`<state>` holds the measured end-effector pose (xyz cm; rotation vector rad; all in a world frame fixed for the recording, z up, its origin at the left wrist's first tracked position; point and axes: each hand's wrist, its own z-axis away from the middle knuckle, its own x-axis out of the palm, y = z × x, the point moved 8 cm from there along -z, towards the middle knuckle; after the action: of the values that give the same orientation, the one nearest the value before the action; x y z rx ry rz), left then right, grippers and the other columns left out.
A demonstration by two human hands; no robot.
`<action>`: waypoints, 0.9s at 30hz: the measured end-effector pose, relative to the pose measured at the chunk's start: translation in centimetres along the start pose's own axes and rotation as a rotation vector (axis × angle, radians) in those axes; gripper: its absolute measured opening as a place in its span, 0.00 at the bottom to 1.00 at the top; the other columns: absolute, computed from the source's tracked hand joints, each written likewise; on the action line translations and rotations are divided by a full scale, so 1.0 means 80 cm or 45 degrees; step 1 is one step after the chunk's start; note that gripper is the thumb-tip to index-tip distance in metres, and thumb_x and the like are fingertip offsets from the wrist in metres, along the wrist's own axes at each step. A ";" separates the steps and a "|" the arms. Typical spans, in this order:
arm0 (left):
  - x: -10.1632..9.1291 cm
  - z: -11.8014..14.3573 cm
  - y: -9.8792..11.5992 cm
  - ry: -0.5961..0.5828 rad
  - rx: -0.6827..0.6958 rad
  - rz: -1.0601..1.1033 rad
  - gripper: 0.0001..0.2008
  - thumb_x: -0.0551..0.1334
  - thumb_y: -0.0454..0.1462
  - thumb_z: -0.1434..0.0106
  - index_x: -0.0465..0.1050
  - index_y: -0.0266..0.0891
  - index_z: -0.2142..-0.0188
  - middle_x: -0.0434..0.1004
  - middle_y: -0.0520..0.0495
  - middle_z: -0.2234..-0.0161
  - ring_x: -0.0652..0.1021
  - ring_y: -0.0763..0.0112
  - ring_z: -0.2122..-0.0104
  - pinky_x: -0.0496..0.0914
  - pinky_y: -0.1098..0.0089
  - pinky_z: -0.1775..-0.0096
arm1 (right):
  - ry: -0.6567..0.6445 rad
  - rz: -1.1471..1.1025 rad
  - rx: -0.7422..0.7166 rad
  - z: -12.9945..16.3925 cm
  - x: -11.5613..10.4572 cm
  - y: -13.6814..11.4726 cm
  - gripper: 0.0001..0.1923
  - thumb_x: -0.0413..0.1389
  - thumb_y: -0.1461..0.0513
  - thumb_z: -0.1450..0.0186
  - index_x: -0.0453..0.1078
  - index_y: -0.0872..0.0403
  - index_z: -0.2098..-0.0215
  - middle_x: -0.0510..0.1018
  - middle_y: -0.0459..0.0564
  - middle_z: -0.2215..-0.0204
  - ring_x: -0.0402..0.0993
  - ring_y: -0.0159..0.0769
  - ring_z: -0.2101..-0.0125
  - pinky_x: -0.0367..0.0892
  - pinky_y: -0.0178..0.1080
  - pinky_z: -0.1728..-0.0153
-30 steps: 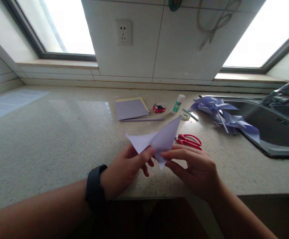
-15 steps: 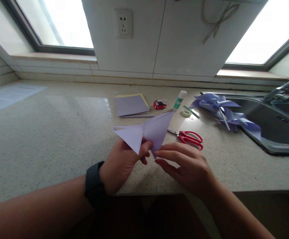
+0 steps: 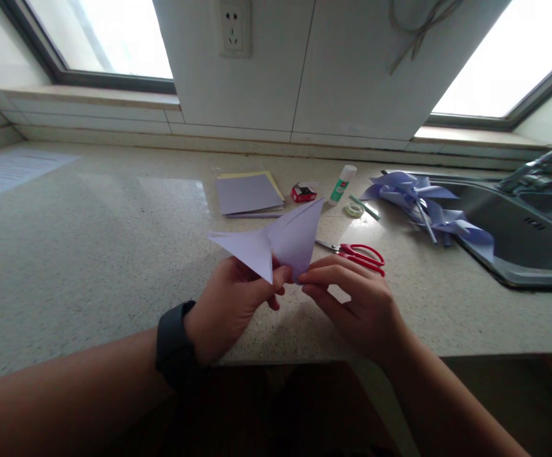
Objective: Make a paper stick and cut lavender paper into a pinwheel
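Note:
A folded sheet of pale purple paper (image 3: 276, 241) is held above the front of the speckled countertop (image 3: 90, 241), its flaps spreading left and up to the right. My left hand (image 3: 231, 304), with a dark watch on the wrist, pinches its lower middle between thumb and fingers. My right hand (image 3: 356, 304) pinches the paper's bottom right tip with its fingertips. Red-handled scissors (image 3: 359, 255) lie on the counter just behind my right hand.
Further back lie a stack of purple and yellow paper (image 3: 249, 193), a small red box (image 3: 303, 192), a glue stick (image 3: 341, 184), a tape roll (image 3: 353, 209) and purple pinwheels (image 3: 423, 206) at the sink (image 3: 518, 241) edge. A printed sheet (image 3: 4, 172) lies far left.
Both hands have shifted the paper slightly left and away from me, and my right fingertips have closed on its lower tip. The view has tilted down a little.

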<state>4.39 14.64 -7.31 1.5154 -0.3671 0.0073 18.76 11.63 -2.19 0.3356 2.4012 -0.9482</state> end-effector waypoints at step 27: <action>0.007 0.004 -0.010 -0.154 -0.107 -0.048 0.01 0.69 0.33 0.41 0.80 0.38 0.69 0.77 0.52 0.74 0.71 0.78 0.77 0.66 0.77 0.76 | 0.062 -0.622 0.570 0.010 0.012 0.043 0.12 0.66 0.63 0.39 0.66 0.51 0.64 0.78 0.42 0.73 0.75 0.28 0.77 0.69 0.32 0.76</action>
<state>5.05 14.12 -7.98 1.4431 -0.4301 -0.1283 19.67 13.61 -5.12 -0.0849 2.3385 -1.7202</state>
